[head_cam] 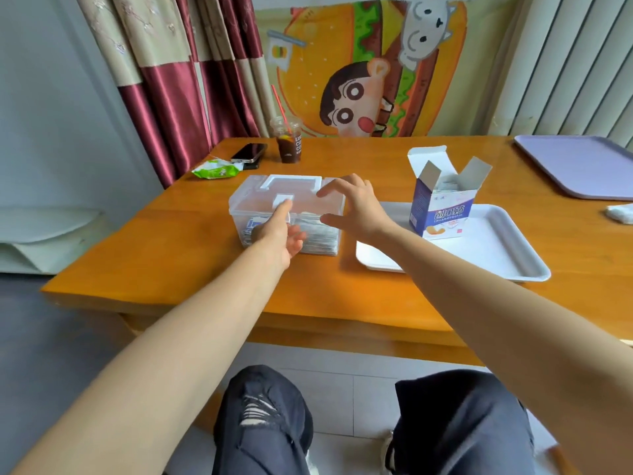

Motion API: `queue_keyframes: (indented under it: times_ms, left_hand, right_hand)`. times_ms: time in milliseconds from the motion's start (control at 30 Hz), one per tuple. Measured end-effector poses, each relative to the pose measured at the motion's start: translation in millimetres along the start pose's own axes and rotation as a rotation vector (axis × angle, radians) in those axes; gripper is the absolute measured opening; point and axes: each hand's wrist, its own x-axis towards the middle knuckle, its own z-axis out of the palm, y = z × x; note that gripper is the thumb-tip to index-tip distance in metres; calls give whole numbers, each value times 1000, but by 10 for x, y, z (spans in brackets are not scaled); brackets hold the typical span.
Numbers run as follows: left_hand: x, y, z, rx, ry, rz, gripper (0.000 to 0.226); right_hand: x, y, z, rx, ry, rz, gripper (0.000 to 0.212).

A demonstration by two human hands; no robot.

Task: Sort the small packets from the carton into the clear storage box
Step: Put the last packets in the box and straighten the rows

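Observation:
The clear storage box (246, 200) stands on the wooden table with its lid on, a white handle and a white latch (283, 199) on top. Several small packets (317, 238) show through its front wall. My left hand (278, 231) lies at the box's front, one finger stretched up onto the latch. My right hand (352, 207) hovers spread over the box's right end, fingers relaxed, holding nothing. The blue-and-white carton (442, 214) stands upright on a white tray (496, 248) to the right, flaps open, with white packets showing inside.
A cup of dark drink (289, 145), a phone (249, 153) and a green wipes pack (215, 170) sit at the back left. A lilac tray (579, 166) lies at the back right, a white wad (621, 214) by the right edge. My knees are below the table's front edge.

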Motion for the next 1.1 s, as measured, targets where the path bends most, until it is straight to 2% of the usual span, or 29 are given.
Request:
queue_keyframes:
  times_ms: [133,333,567,733,867,967,1100]
  left_hand:
    - [30,-3,8,-84,-24,-3,43]
    - [23,83,1,-144,-41,29,44]
    - [5,74,-59,143,37,214,58]
    - [59,-3,-101,525,67,454,30]
    - [142,12,-154,774,49,544,18]
    - [138,37,-167,819,35,585,22]
    - [72,1,-189,860,-14,628,29]
  right_hand:
    - [-26,20,40,138,-55,-26,46]
    - [-10,47,42,143,-38,-5,46]
    - [-9,13,11,160,82,40,47]
    - [136,-147,-86,321,248,192,59]
    - [282,-138,-72,505,319,353,76]
    - [330,-107,-46,544,297,392,78]
    - [369,-69,-25,587,187,430,81]
